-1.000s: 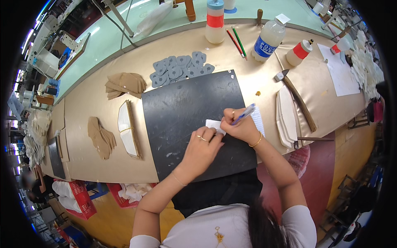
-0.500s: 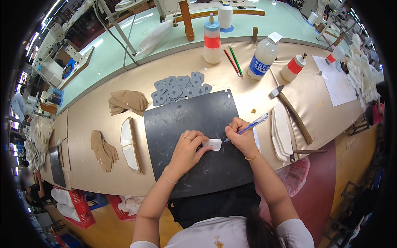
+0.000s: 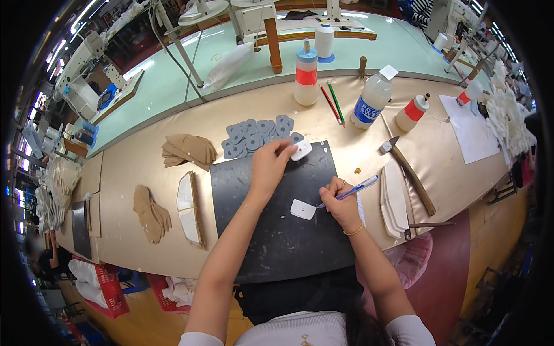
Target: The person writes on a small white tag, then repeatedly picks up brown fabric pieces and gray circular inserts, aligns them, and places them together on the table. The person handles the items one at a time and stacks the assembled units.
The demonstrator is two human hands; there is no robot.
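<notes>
Between the thumb and fingers of my left hand [image 3: 270,168] is a small white rounded piece [image 3: 302,149] with a dark dot, held over the far edge of the black mat [image 3: 271,242]. Just beyond it lies a cluster of grey cut pieces [image 3: 249,138] with round marks. My right hand [image 3: 341,203] is closed around a blue-and-white pen [image 3: 365,184], its tip pointing down to the left. By that tip, a flat white rectangular piece [image 3: 303,210] with rounded corners lies on the mat. A tiny white scrap [image 3: 283,217] is to its left.
Brown cut pieces [image 3: 187,151] and a tied white-and-brown bundle [image 3: 189,210] lie left of the mat. To the right are long white pieces [image 3: 393,199] and a hammer [image 3: 412,176]. Behind stand a large bottle [image 3: 371,98], a glue bottle [image 3: 306,75] and two pencils [image 3: 333,104].
My left hand has moved away from me to the mat's far edge with a white piece. Another white piece now lies flat on the mat. My right hand still holds the pen.
</notes>
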